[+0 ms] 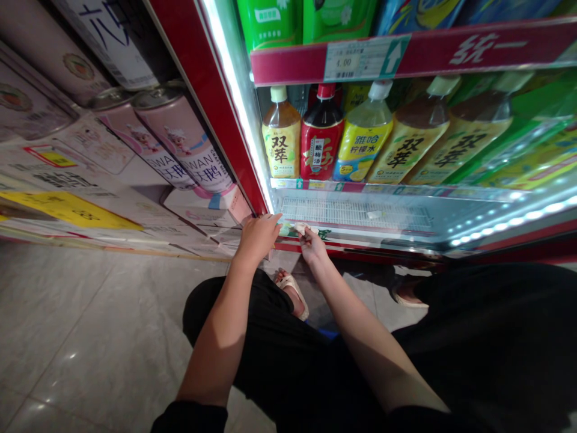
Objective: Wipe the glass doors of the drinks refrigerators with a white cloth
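Frame center: right hand (311, 243) pinching white wad (305, 228); left hand (261, 233) partly open at fridge edge, hold unclear.

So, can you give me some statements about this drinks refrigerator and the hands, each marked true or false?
1. The right hand holds a small whitish item. True.
2. The left hand holds a bottle. False: it is at the lower left of the refrigerator, with no bottle in it.
3. The red-capped bottle stands directly left of the lemon water bottle. True.
4. The large price tag reads 9.00. False: it reads 4.00.
5. The pink cans stand inside the refrigerator. False: they are outside, to its left.
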`<state>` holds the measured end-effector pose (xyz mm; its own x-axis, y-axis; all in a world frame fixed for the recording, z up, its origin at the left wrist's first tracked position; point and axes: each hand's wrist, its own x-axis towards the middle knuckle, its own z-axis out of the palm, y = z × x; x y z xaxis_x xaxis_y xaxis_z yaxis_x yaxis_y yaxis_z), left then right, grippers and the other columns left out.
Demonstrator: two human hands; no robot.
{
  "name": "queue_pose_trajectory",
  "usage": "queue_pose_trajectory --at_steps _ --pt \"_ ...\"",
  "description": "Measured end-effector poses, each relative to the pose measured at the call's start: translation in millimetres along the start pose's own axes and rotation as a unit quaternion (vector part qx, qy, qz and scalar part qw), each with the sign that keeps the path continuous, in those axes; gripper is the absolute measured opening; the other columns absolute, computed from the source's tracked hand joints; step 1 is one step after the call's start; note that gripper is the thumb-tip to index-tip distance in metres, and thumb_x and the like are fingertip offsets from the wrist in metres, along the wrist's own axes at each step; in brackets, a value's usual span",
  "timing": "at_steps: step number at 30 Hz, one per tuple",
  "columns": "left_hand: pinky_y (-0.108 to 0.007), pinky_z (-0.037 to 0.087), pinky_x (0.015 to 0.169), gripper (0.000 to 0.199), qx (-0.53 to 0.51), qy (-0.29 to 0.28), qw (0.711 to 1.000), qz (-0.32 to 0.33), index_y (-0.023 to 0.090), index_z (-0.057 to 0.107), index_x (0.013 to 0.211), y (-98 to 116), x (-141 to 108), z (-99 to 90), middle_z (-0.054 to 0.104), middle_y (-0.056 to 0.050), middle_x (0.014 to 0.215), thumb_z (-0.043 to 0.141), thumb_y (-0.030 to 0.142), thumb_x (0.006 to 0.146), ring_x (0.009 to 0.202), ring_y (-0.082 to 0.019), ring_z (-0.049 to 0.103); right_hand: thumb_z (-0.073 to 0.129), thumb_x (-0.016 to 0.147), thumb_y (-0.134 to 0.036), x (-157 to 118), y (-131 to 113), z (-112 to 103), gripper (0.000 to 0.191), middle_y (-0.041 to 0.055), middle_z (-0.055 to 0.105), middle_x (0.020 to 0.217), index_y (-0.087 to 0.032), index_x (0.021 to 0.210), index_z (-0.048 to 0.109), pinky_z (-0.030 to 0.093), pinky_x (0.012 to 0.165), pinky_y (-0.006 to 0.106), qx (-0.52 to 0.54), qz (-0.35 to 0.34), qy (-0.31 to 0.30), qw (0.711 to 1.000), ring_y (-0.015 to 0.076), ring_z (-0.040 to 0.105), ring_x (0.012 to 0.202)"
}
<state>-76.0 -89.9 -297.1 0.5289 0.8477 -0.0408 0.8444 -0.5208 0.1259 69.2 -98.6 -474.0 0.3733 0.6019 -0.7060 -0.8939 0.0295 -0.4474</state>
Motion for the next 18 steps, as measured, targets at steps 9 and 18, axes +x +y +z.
queue_pose_trajectory --at_steps 9,18 --pt "-0.041 0.053 0.106 0.041 -0.002 -0.007 1.0 0.002 0.023 0.064 0.148 1 0 -1.4 0.077 -0.01 0.137 0.052 0.026 0.11 0.122 -0.027 0.074 0.072 0.103 -0.041 -1 -11 -11 0.04 0.0098 0.069 0.136 -0.019 0.136 0.066 0.064 0.095 0.046 0.001 -0.043 0.03 0.999 0.0241 0.071 0.114" --pt "-0.04 0.052 0.107 0.042 0.004 -0.013 1.0 -0.001 0.022 0.063 0.151 2 1 -0.8 0.076 -0.01 0.14 0.052 0.027 0.111 0.124 -0.026 0.074 0.076 0.101 -0.026 -7 -14 -11 0.013 0.0011 0.075 0.099 -0.014 0.106 0.071 0.064 0.072 0.028 0.011 -0.071 0.034 0.997 0.0129 0.073 0.081"
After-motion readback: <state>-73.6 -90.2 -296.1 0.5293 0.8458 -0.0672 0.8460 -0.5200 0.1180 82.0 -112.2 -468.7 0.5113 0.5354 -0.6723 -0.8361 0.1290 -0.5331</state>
